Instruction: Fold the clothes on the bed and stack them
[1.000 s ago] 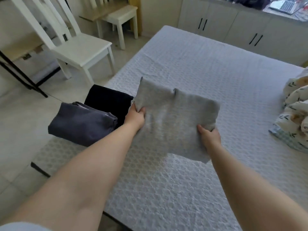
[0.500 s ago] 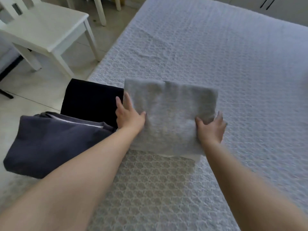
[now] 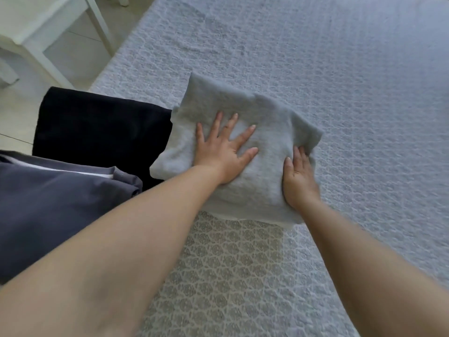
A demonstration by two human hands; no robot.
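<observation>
A folded light grey garment [image 3: 245,108] lies on the white textured bed cover [image 3: 352,74], its left edge overlapping a folded black garment [image 3: 102,127]. My left hand [image 3: 223,152] presses flat on top of the grey garment with fingers spread. Along the garment's right edge rests my right hand [image 3: 300,178], fingers straight and pointing away from me, their tips against a raised fold. A folded dark blue-grey garment [image 3: 60,203] sits nearer to me at the left, beside the black one.
A white chair [image 3: 36,27] stands on the tiled floor beyond the bed's left edge. The black and blue-grey garments lie close to that edge. Bare bed cover stretches to the right and far side.
The grey garment has come down from the air onto the bed beside the black one. My left hand let go of its edge and now lies flat on top; the view tilted down.
</observation>
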